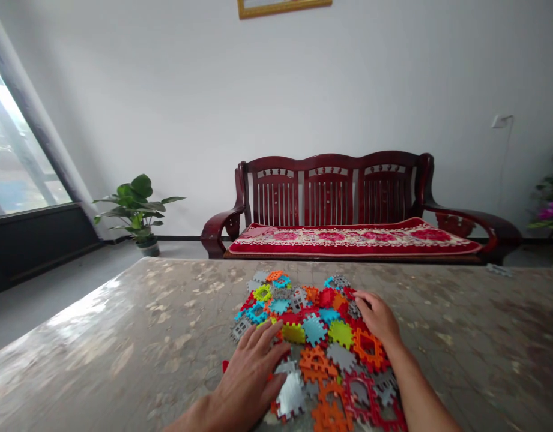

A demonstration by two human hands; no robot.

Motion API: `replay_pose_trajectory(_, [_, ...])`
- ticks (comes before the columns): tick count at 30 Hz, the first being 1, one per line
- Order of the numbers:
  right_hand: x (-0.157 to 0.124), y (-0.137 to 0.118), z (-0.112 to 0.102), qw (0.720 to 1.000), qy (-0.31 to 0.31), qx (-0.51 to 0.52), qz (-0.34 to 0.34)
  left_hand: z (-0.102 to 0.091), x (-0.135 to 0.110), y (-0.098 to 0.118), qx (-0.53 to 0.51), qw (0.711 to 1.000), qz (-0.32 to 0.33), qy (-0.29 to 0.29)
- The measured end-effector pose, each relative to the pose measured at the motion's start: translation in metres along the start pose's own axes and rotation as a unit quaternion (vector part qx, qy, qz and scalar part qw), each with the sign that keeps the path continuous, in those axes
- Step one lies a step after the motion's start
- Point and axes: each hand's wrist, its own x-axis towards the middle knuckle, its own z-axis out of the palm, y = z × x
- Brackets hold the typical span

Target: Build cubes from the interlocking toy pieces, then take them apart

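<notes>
A pile of colourful plastic building tiles with toothed edges lies on the table in front of me. My left hand (256, 372) rests palm down on the pile's left side, fingers apart, beside a yellow-green tile (293, 333) and a pale grey tile (290, 396). At the right edge of the pile is my right hand (380, 318), its thumb and forefinger apart and touching tiles near a small grey one (354, 309). Between the hands lie a light blue tile (314, 329) and an orange window tile (368, 349). I see nothing gripped in either hand.
A patterned cover lies over the table (136, 342). One grey tile (499, 270) sits apart at the far right edge. Beyond stands a dark red wooden bench (328, 201) with a floral cushion (348, 237). A potted plant (143, 210) is on the floor at left.
</notes>
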Motion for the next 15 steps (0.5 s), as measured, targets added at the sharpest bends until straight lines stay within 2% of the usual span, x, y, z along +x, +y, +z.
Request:
replay_pose_trajectory(7, [0.0,-0.001,-0.001,1.0,-0.001,-0.001,-0.002,-0.009,0.005,0.003,-0.051,0.998,-0.004,-0.045])
replay_pose_trajectory(15, [0.0,0.001,-0.001,1.0,-0.013,0.011,-0.004,-0.022,0.018,0.009,-0.076,0.985,-0.081,-0.133])
